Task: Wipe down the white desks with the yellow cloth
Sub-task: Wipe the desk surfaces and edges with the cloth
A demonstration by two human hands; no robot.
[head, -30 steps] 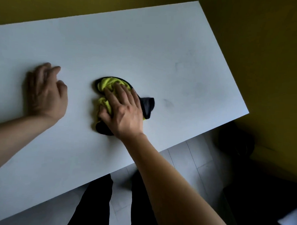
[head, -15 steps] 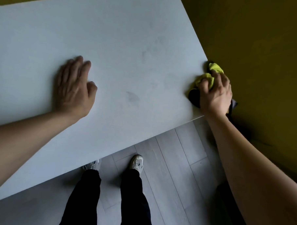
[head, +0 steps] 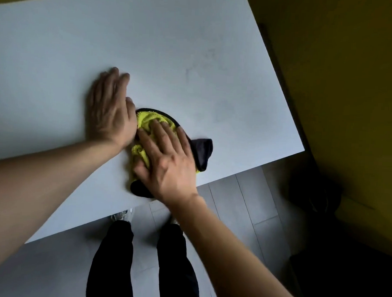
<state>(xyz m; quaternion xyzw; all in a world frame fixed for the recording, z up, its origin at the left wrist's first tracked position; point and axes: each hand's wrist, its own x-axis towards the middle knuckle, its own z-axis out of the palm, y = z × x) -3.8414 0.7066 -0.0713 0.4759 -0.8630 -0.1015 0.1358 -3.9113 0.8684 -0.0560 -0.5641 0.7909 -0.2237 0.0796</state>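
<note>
Cloth of yellow terry with a dark trim (head: 146,121) lies bunched on the smooth white worktop (head: 60,52), close to the near edge and toward 5 o'clock of its surface. The right hand (head: 167,160) presses on it with flat, straight fingers, so it pins the cloth but does not grip it. The left hand (head: 109,111) rests flat on the worktop at 9 o'clock of the cloth, fingers straight, its thumb side touching the yellow folds. A dark corner of the cloth sticks out at 3 o'clock of the right hand.

Risk, in my judgement: the 2 hands are so close that a stroke toward 9 o'clock would bump the left hand. A stroke toward 6 o'clock could carry the cloth off the near edge onto the grey plank floor (head: 233,195). Faint smudges (head: 189,71) at 1 o'clock may be missed.
</note>
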